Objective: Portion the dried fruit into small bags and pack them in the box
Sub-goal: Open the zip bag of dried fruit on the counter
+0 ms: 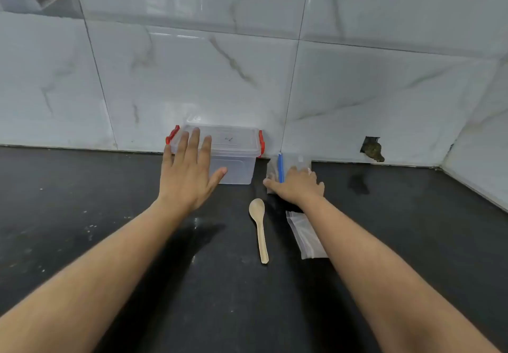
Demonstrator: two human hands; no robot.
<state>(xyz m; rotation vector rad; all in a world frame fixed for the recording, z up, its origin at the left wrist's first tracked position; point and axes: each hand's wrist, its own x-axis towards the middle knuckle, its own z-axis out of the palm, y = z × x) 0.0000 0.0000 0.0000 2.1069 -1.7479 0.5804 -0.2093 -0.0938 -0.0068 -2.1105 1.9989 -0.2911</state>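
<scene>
A clear plastic box [233, 154] with red latches and its lid on stands against the tiled wall [357, 83] on the black counter [82, 215]. The left hand [189, 174] reaches toward it, fingers straight and spread, holding nothing. The right hand [298, 186] lies on a clear zip bag [288, 164] with a blue seal just right of the box; its fingers are hidden, so whether it grips is unclear. A wooden spoon [259, 229] and flat small bags [305, 234] lie nearer.

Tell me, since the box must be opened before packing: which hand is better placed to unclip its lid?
Probably the left hand: it is spread open against the clear box, fingers near the lid's left red clip. The right hand rests on the blue-zip bag beside it.
</scene>
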